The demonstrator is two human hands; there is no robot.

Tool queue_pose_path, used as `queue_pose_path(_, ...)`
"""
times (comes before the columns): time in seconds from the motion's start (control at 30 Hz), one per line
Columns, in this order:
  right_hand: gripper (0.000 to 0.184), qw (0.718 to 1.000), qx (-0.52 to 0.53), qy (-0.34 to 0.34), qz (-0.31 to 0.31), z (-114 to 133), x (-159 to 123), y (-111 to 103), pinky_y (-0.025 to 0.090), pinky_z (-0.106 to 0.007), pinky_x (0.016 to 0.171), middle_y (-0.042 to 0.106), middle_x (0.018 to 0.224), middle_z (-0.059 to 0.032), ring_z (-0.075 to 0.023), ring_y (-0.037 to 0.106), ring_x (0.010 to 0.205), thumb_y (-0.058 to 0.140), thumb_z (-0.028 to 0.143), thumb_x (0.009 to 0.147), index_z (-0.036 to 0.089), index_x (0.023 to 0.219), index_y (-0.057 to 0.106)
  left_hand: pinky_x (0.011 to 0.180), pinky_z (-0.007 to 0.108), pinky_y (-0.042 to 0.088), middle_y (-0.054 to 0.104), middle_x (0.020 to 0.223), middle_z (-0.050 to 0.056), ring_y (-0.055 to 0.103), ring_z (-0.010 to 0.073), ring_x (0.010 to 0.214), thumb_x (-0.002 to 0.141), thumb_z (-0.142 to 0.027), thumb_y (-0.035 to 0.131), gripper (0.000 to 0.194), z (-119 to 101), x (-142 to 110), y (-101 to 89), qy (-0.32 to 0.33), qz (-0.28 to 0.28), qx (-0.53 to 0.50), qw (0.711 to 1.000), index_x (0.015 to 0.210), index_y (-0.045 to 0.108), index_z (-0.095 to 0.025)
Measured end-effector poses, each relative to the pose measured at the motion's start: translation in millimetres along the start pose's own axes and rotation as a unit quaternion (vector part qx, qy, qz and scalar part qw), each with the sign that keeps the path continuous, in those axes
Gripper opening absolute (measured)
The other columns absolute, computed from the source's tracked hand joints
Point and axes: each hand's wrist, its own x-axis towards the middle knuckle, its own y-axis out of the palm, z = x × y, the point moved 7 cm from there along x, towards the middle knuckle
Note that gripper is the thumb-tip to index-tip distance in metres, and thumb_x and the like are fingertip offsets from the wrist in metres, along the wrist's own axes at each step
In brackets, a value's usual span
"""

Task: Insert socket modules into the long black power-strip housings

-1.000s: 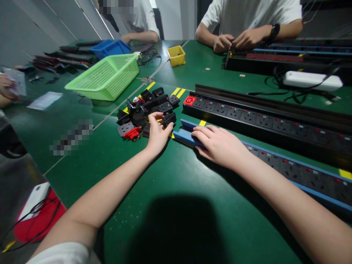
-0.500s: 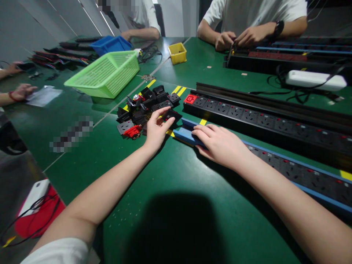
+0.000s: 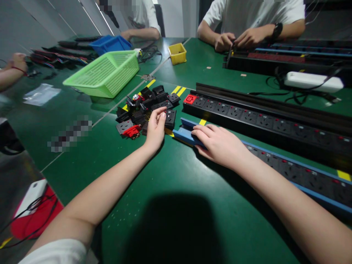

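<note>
My left hand [image 3: 156, 128] is closed on a black socket module [image 3: 171, 116], pinched between thumb and fingers, its numbered face turned up. The module is at the right edge of a pile of loose socket modules [image 3: 140, 108], mostly black with some red parts. My right hand [image 3: 220, 143] grips a blue metal rail [image 3: 183, 135] near its left end, the fingers reaching over its wall into the channel. Beyond that hand, a row of black sockets [image 3: 286, 167] sits in the rail, partly hidden by my forearm.
Behind the blue rail lies a black socket strip [image 3: 236, 115] with one red outlet. A green basket [image 3: 110, 75], a blue bin [image 3: 110, 46] and a yellow bin [image 3: 178, 55] stand farther back. Across the table a co-worker's hands [image 3: 242, 40] work on another strip. A white power strip [image 3: 313, 80] lies right.
My left hand has turned the socket module so its face shows more, and the thumb has drawn left toward the fingers. My right hand stays on the rail. At far left, another person's hand has moved up.
</note>
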Motion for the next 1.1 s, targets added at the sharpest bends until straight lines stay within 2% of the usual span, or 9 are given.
queue_pose_path(0.13,0.032,1.0,0.006,-0.003,-0.006,0,0,0,0.047,-0.039,0.09,0.061,0.137,-0.0128,-0.029,0.059,0.114,0.048,0.031,0.1,0.016,0.126,0.058,0.099,0.038,0.052,0.072,0.115,0.008,0.065,0.0227,0.112,0.099,-0.051,0.044,0.043,6,3,0.1,-0.014,0.013,0.0,1.0,0.117,0.07,-0.021)
queue_pose_path(0.27,0.032,1.0,0.007,0.0,-0.007,0,0,-1,0.047,-0.039,0.09,0.061,0.138,-0.0129,-0.0293,0.059,0.116,0.048,0.031,0.1,0.016,0.126,0.058,0.096,0.035,0.052,0.074,0.106,0.005,0.067,0.0208,0.104,0.1,-0.045,0.04,0.042,7,3,-1.1,-0.034,-0.001,0.004,0.999,0.105,0.075,-0.021)
queue_pose_path(0.37,0.032,1.0,0.008,0.002,-0.003,0,-1,0,0.048,-0.039,0.091,0.061,0.139,-0.0129,-0.0296,0.059,0.116,0.048,0.031,0.1,0.016,0.126,0.058,0.093,0.033,0.053,0.075,0.103,0.003,0.068,0.0197,0.099,0.1,-0.043,0.04,0.042,7,3,1.6,-0.041,0.012,0.003,0.999,0.1,0.076,-0.022)
queue_pose_path(0.57,0.032,1.0,0.011,0.0,-0.007,0,0,0,0.048,-0.04,0.091,0.061,0.138,-0.014,-0.0293,0.059,0.116,0.049,0.031,0.099,0.016,0.126,0.058,0.084,0.032,0.054,0.075,0.103,0.005,0.067,0.0204,0.095,0.097,-0.054,0.046,0.044,6,1,10.1,-0.044,0.068,-0.011,0.997,0.104,0.075,-0.021)
queue_pose_path(0.73,0.032,1.0,0.008,-0.002,-0.004,1,0,0,0.048,-0.04,0.09,0.061,0.138,-0.0137,-0.0298,0.059,0.116,0.049,0.031,0.099,0.016,0.126,0.058,0.078,0.03,0.052,0.073,0.101,0.005,0.066,0.0191,0.087,0.096,-0.053,0.05,0.042,9,1,8.9,-0.037,0.07,-0.011,0.997,0.111,0.073,-0.022)
queue_pose_path(0.93,0.033,1.0,0.006,-0.011,-0.006,0,0,1,0.048,-0.039,0.088,0.062,0.137,-0.0143,-0.0296,0.06,0.114,0.05,0.03,0.099,0.015,0.127,0.058,0.082,0.031,0.052,0.072,0.102,0.006,0.066,0.0203,0.092,0.095,-0.052,0.052,0.04,8,1,8.4,-0.023,0.071,0.015,0.997,0.111,0.072,-0.022)
queue_pose_path(1.1,0.033,1.0,0.008,-0.013,-0.011,0,0,1,0.048,-0.039,0.089,0.062,0.138,-0.014,-0.0295,0.06,0.114,0.051,0.03,0.098,0.016,0.127,0.058,0.084,0.032,0.053,0.073,0.105,0.006,0.067,0.0203,0.094,0.093,-0.049,0.057,0.037,6,2,10.3,-0.026,0.073,-0.003,0.997,0.112,0.071,-0.021)
